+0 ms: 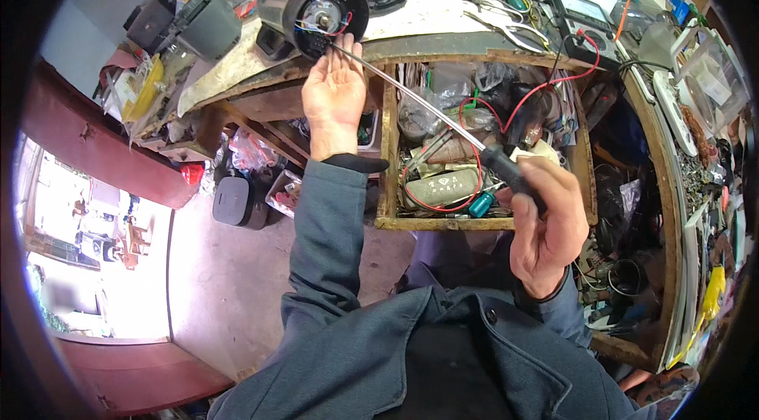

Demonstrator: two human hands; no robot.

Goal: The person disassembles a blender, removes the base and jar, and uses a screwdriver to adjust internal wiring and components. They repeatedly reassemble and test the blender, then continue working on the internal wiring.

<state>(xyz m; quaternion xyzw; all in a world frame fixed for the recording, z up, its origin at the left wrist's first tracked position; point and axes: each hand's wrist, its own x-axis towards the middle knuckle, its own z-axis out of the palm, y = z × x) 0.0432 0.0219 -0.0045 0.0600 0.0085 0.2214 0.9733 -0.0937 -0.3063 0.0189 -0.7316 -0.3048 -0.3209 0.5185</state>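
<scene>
The long screwdriver with a bright metal shaft and a black handle (443, 118) slants across the space between the 2 hands, its long axis running from the handle at lower right up and leftward to the lower rim of the dark, cylindrical appliance housing (274, 7). That housing lies on its side at the front of the cluttered bench with a pale, worn covering (455, 15), its round mouth turned toward the person and somewhat to the right, so the shaft meets it at a slant from below. Inside the mouth show thin red and blue wires (349, 22) around a pale round centre part.

The left hand (338, 100) is the nearer of the 2 to the housing: palm up, fingers extended and uncurled, fingertips just under the lower rim beside the thin end of the shaft. Whether they press on the rim or only rest beneath it, I cannot tell. The right hand (553, 222) is well apart from the housing, its fingers wrapped around the black handle, above the open wooden drawer (387, 175). The very tip of the shaft is lost against the dark rim, so its exact contact is unclear.
</scene>
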